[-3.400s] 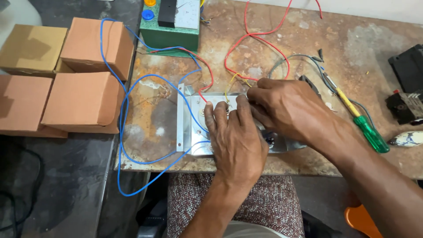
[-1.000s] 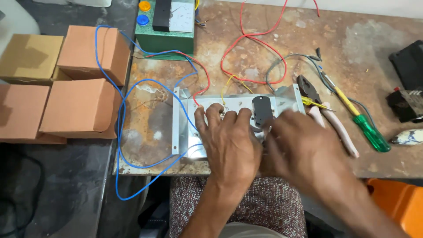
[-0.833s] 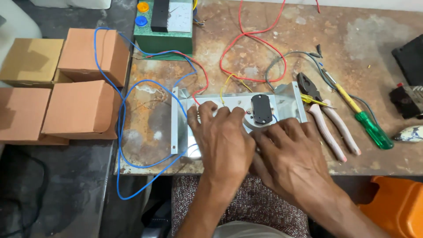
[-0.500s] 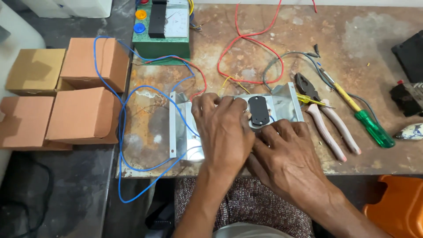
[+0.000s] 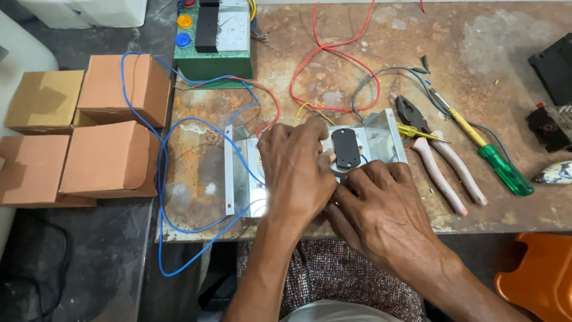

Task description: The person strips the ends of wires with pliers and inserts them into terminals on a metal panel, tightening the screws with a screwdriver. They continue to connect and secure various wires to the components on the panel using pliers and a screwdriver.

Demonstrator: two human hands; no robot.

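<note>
Left hand grip pressed flat on shiny bent-metal plate, holding nothing. Right hand fingertips curl under the plate's edge, just below black oblong part. Rusty pitted surface.

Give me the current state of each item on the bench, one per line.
Left hand: flat on the metal plate, covering its middle.
Right hand: fingers at the plate's near edge, below the black part.
Black part: lying on the plate, uncovered.
Pliers: lying shut, untouched.
Screwdriver: lying loose, untouched.
Blue wire: looped off the table edge.
Cardboard boxes: closed.
</note>
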